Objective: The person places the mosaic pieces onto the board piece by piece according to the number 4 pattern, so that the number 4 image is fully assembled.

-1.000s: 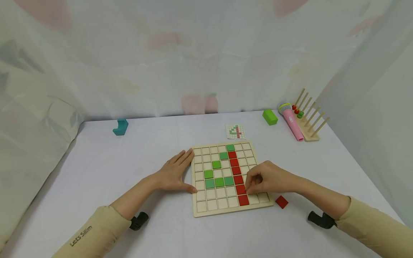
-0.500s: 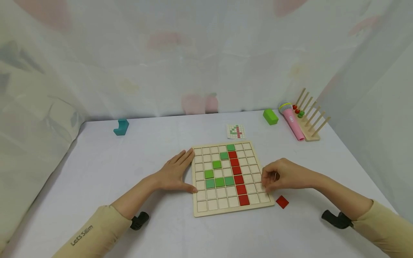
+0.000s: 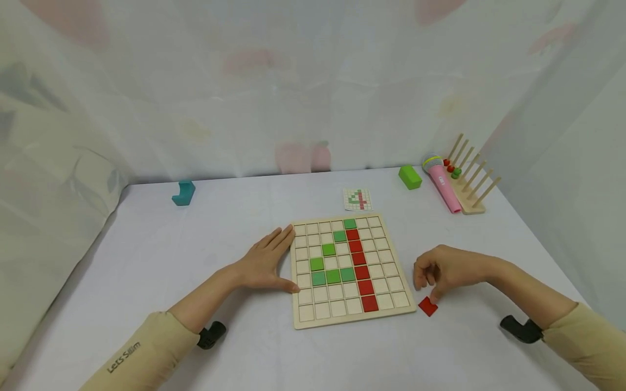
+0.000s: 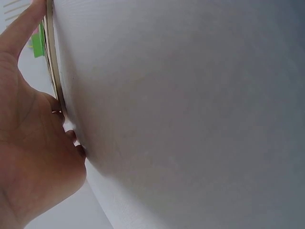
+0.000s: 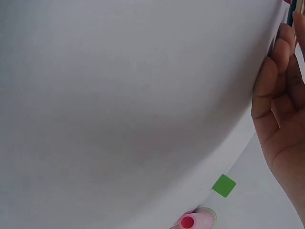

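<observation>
In the head view, a pale wooden grid board (image 3: pixel 337 320) bears several green tiles (image 3: pixel 332 276) and a column of red tiles (image 3: pixel 361 272). My left hand (image 3: pixel 264 266) rests along the board's left side, fingers spread, thumb at its edge; the left wrist view shows the fingers by the board's rim (image 4: pixel 53 62). Off the lower right corner of the board, a loose red square tile (image 3: pixel 428 307) lies on the table. Over it is my right hand (image 3: pixel 452 269), the thumb tip at the tile's upper corner and the other fingers loosely bent.
Behind the board lies a small pattern card (image 3: pixel 357 199) with a green and red figure. At the back right are a green block (image 3: pixel 409 177), a pink toy microphone (image 3: pixel 442 187) and a wooden peg stand (image 3: pixel 472 202). A teal block (image 3: pixel 183 193) stands back left.
My right hand has left the red column and moved right, off the board to the loose red tile. My left hand has stayed at the board's left side.
</observation>
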A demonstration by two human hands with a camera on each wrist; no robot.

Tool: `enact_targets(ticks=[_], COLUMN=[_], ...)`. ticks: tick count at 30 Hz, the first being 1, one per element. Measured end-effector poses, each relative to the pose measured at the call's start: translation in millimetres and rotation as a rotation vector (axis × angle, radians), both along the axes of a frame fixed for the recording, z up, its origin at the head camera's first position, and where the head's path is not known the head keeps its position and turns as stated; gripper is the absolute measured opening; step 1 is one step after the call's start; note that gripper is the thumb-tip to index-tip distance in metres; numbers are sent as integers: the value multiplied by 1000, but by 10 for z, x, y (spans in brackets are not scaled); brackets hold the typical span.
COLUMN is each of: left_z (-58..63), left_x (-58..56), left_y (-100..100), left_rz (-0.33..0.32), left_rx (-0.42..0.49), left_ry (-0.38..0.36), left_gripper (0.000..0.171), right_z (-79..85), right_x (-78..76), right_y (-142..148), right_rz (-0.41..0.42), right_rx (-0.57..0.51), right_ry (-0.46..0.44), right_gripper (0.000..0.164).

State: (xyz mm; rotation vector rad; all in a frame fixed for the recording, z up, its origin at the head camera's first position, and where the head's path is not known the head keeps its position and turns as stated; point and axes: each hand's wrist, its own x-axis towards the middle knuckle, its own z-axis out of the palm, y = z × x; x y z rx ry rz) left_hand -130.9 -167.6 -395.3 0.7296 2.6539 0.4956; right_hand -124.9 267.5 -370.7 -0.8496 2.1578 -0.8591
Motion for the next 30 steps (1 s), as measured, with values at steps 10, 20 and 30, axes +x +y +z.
enact_targets(ticks=[10,20,30], left_z=[1,-3,-10], left_x=[-11,-10,-9], left_y=[-1,6,2], left_rz=[4,2,1], left_rx=[-12,-8,-10], left_ry=[-10,-12,-4], left_gripper=[125,126,125], right_z=[-50,-50,-41], right_x=[-4,26,60], right_y=[-24,-37,-57], right_rz=[83,90,85], right_rx=[37,73,103], right_ry=[4,26,82], right_gripper=[30,32,29])
